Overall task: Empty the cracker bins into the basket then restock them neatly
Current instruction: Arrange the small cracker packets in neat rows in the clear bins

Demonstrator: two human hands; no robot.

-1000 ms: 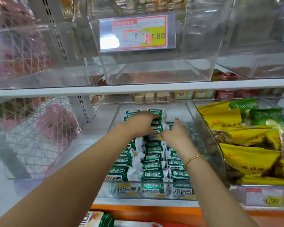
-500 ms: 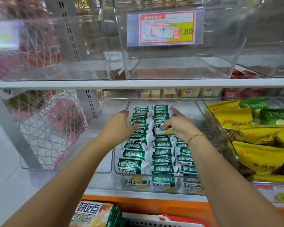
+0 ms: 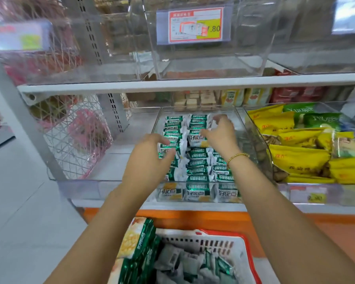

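Floor: at the far left I see pale grey tiles [image 3: 19, 201] beside the shelving.
Wire rack: one white wire rack [image 3: 74, 140], with pink things behind it. It is blurred through clear plastic.
Shelves: two white boards. The upper shelf [image 3: 172, 85] carries three clear bins and the lower one three more. An orange strip [image 3: 193, 217] runs under the lower board.
Left bin: one clear bin [image 3: 131, 136], just beside the cracker bin.
Left hand: my view has the left hand [image 3: 148, 154] reaching into the cracker bin over its left row. The thumb and curled fingers close round a packet there.
Basket: one white basket [image 3: 219, 244] with a red rim sits below the shelf. It holds one big green and yellow bag [image 3: 137, 240] and a heap of small packets too blurred to count.
Cracker bin: one clear cracker bin [image 3: 197, 107], in the middle of the lower shelf.
Cracker packets: the cracker packets [image 3: 197, 162] are small white wrappers with a green band. They lie in three overlapping rows running front to back, and three stand against the front wall. I cannot count the rest.
Price tag: one red and yellow price tag [image 3: 195, 24] on the upper middle bin reads 7.80.
Right hand: the right hand [image 3: 220, 134] is deeper in the bin. Its thumb lies on a face-up packet in the middle row and its fingers are loosely bent above. I cannot tell whether it grips.
Bracelet: one gold bracelet [image 3: 237, 156] on the right wrist.
Right bin: piled yellow bags [image 3: 299, 160], with green bags [image 3: 320, 119] at the back.
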